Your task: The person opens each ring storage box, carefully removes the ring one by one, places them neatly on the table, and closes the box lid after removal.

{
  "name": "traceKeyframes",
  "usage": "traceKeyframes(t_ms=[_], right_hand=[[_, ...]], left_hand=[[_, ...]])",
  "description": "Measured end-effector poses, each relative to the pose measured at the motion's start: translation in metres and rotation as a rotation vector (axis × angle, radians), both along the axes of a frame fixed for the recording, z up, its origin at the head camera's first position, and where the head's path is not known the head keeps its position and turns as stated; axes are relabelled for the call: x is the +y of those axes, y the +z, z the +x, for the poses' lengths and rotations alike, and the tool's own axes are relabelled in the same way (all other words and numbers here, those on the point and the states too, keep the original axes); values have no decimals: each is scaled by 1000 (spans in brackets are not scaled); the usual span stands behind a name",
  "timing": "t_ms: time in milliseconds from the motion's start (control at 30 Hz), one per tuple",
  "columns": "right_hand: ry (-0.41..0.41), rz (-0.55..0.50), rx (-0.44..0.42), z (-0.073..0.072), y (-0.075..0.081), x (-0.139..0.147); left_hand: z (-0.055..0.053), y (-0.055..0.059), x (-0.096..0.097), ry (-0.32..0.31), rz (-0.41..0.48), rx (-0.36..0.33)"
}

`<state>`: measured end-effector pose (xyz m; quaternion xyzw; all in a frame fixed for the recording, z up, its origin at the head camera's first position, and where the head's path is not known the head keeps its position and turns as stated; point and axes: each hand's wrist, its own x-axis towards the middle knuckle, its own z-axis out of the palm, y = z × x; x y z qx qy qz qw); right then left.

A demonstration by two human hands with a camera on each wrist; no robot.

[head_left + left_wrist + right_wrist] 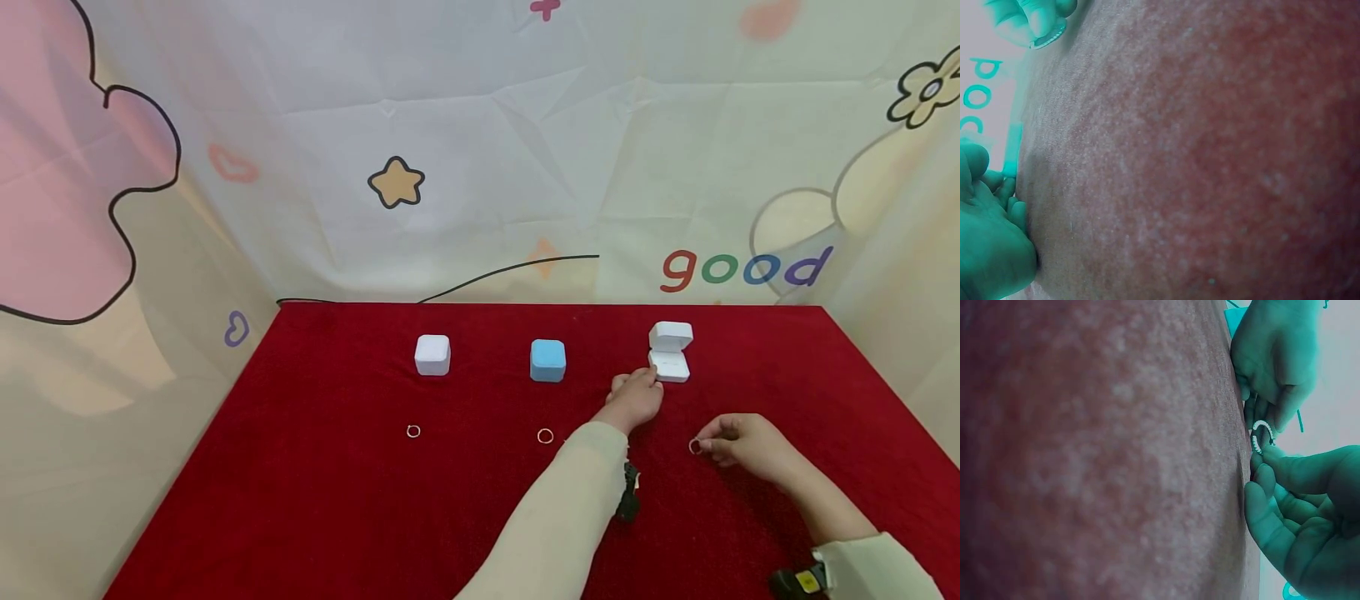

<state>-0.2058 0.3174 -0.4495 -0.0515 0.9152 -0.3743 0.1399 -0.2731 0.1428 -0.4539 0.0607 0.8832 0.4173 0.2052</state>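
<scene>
An open white ring box (pixel 670 366) stands at the back right, lid raised. My left hand (pixel 636 397) reaches to its front left corner and grips it there, thumb and fingertips right at the wall; part of the grip is hidden. Nearer and to the right, my right hand (pixel 750 443) pinches a ring (pixel 695 447) between thumb and fingers, close over the red cloth. In the right wrist view the ring (pixel 1262 434) shows a row of bright beads or stones, and the left hand (pixel 1277 353) appears beyond it.
A shut white box (pixel 432 356) and a shut light blue box (pixel 547 361) stand in line to the left. One ring (pixel 413 431) lies before the white box, another ring (pixel 545 436) before the blue one. Red cloth (pixel 300 500) covers the table; a printed curtain hangs behind.
</scene>
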Motion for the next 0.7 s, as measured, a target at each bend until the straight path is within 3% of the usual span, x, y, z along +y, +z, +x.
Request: traceKeyframes(t_ms=[700], right_hand=[[-3, 80, -1, -3, 0, 0]], left_hand=[[-1, -3, 1, 4, -3, -8]])
